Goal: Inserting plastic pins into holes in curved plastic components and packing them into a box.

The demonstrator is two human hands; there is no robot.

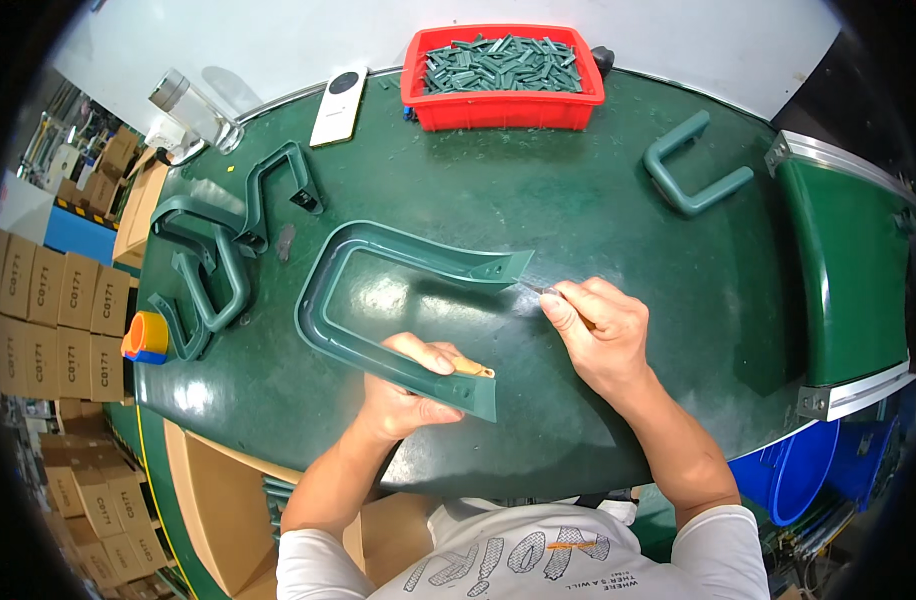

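1. The left hand (408,390) grips the lower arm of a large U-shaped green part (313,305), which is over the middle of the green table (568,215) with its bend to the left and its two ends to the right
2. A yellow tube-like cover (473,368) sits by that hand's fingertips, perhaps as protection, though its exact fit is hard to tell
3. The right hand (608,330) is closed narrowly around a slim tool (534,288), its thin tip directed at the end of the upper arm; whether it touches cannot be told, and the fingers hide most of the tool
4. The hold on one arm probably keeps the part steady and leaves its other end exposed to the tool
5. To the left, near but apart from the bend, more green brackets (240,280) lie piled, so they limit room on that side; orange and blue rolls (146,337) sit beside them
6. At the back stand a red bin (503,112) of small green strips (503,62), a white phone (339,106) and a clear bottle (200,112), all well apart from the hands
7. A single bracket (668,180) lies at the upper right, before a green panel with metal edges (843,270) that bounds the right side
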